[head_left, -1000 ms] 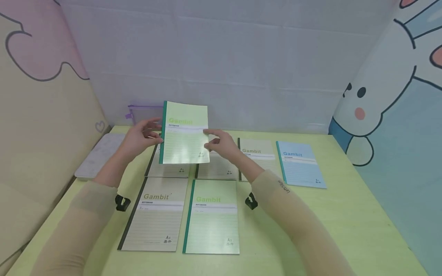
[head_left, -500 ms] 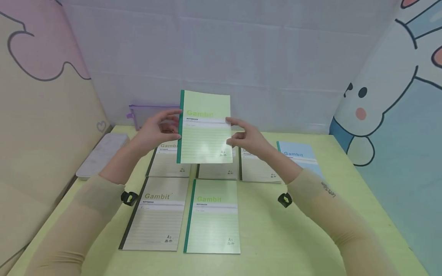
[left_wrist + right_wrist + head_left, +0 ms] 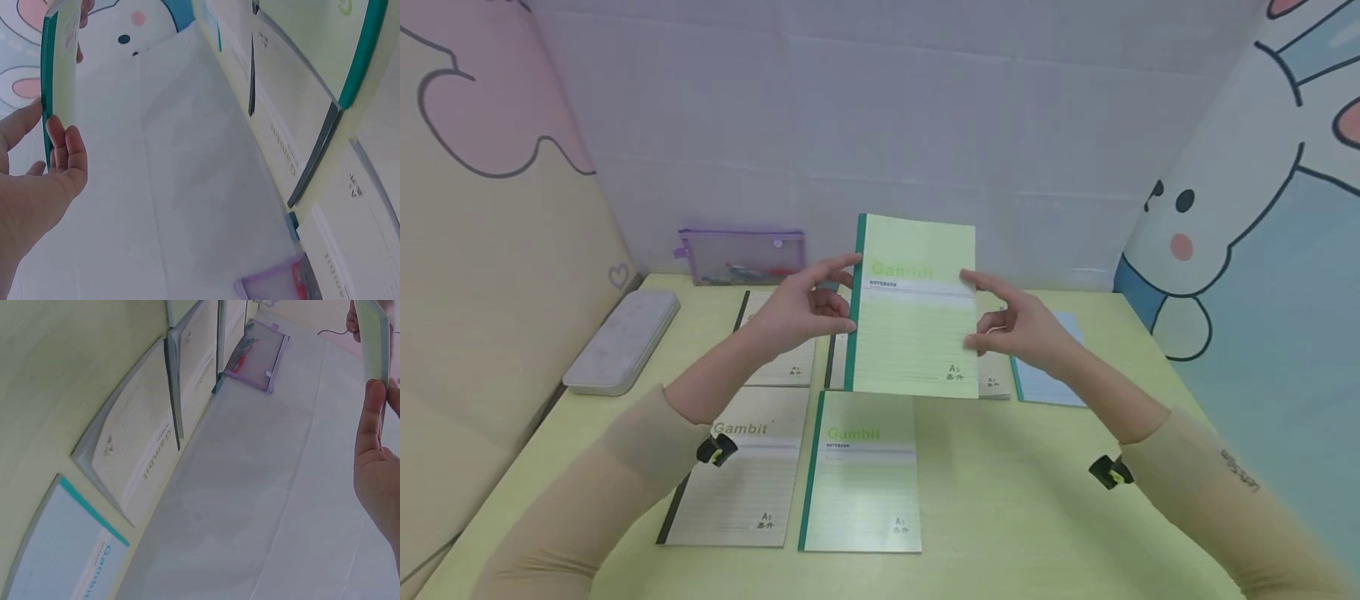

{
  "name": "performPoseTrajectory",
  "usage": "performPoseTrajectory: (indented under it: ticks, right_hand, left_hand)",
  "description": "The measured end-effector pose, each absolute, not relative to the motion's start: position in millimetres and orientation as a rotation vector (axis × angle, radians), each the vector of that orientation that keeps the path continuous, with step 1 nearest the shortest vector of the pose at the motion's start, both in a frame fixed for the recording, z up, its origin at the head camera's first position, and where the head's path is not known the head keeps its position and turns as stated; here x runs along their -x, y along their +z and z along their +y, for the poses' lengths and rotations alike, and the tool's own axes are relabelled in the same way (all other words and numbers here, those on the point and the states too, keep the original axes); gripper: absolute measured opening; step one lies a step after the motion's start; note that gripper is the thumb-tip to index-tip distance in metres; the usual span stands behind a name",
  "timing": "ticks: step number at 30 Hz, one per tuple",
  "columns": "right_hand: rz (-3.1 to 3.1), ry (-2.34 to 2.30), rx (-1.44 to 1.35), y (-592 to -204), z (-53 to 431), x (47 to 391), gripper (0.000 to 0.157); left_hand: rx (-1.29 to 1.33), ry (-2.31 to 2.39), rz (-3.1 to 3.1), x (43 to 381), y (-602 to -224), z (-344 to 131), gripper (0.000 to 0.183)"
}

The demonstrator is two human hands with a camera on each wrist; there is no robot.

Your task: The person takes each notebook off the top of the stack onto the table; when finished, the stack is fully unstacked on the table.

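A green notebook with a dark green spine (image 3: 917,350) is held up above the table between both hands, its cover facing the head camera. My left hand (image 3: 801,308) pinches the spine edge, thumb in front and fingers at the side and behind, as the left wrist view of the notebook (image 3: 62,75) shows. At the opposite edge my right hand (image 3: 1022,325) pinches it between thumb and fingers. Below lies another green notebook (image 3: 861,500), beside a grey-white notebook with a black spine (image 3: 737,492). The raised notebook partly hides the back row.
Several grey-white notebooks (image 3: 137,425) lie in the back row, with a blue notebook (image 3: 69,544) at its right end. A grey case (image 3: 621,342) sits at the left. A purple mesh pouch (image 3: 741,254) leans against the back wall.
Both hands have carried the green notebook to the right, first slightly upward, then lower and closer to the head camera. The notebooks on the table have stayed in place.
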State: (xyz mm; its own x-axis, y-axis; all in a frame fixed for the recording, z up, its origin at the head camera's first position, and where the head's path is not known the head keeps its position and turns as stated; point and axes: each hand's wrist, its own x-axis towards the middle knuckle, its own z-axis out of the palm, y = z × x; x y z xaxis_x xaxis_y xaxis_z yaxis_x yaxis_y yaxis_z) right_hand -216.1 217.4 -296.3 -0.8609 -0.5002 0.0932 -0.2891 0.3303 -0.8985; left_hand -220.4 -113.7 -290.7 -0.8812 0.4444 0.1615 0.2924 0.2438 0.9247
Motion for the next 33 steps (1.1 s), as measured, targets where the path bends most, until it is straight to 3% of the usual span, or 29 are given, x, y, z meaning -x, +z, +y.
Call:
performPoseTrajectory:
  ticks: [6,19,33]
  right_hand:
    - [2.450,-1.441,0.637,-315,249,191,0.088]
    - [2.528,-1.327,0.546,-362,288,143,0.082]
    - [2.646,-0.902,0.510,-412,301,139,0.084]
  left_hand:
    - [-0.753,1.678,2.319,200,-310,-80,0.087]
    - [-0.714,1.555,2.261,168,-377,-30,0.092]
    - [-0.768,0.992,2.509,164,-419,5,0.089]
